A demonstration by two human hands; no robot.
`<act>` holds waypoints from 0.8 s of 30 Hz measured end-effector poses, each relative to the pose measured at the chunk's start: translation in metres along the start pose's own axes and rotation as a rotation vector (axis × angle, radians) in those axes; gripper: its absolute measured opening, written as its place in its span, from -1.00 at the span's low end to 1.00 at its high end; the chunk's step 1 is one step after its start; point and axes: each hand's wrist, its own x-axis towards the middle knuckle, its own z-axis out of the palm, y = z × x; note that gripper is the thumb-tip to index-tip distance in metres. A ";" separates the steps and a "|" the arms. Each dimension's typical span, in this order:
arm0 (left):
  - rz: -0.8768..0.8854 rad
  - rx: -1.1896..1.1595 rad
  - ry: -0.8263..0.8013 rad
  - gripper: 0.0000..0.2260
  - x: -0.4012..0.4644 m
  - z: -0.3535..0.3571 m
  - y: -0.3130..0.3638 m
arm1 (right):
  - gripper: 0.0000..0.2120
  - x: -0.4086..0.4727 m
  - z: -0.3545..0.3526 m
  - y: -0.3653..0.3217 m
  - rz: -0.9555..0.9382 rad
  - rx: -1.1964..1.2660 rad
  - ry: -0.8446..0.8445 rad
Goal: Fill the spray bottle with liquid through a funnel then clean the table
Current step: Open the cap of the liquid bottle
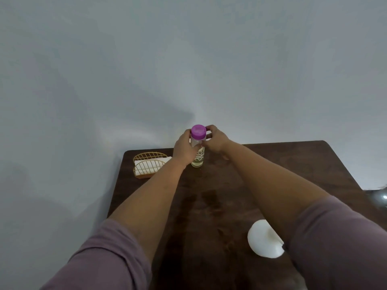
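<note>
A clear bottle [198, 159] with a purple cap [198, 132] stands upright near the far edge of the dark wooden table [272, 164]. A little pale liquid shows at its base. My left hand [184, 148] grips the bottle's body from the left. My right hand [215, 139] has its fingers curled around the purple cap from the right. A white funnel [265, 240] lies near the table's front right, partly hidden by my right arm. No spray bottle is in view.
A gold wire holder [146, 164] with folded white cloths stands at the table's far left corner. A plain grey wall rises behind the table. A dark object with a bright spot [379, 196] sits past the right edge.
</note>
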 end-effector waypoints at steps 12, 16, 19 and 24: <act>-0.015 -0.134 0.041 -0.54 -0.121 -0.007 0.004 | -0.41 -0.109 -0.016 0.000 -0.071 -0.103 -0.155; -0.058 -0.161 0.055 -0.57 -0.183 -0.001 -0.001 | -0.38 -0.166 -0.004 0.016 -0.106 -0.164 -0.173; -0.071 -0.168 0.043 -0.58 -0.226 0.005 -0.005 | -0.40 -0.206 0.003 0.029 -0.132 -0.196 -0.186; -0.064 -0.159 0.044 -0.58 -0.282 0.016 -0.012 | -0.43 -0.255 0.013 0.054 -0.126 -0.187 -0.212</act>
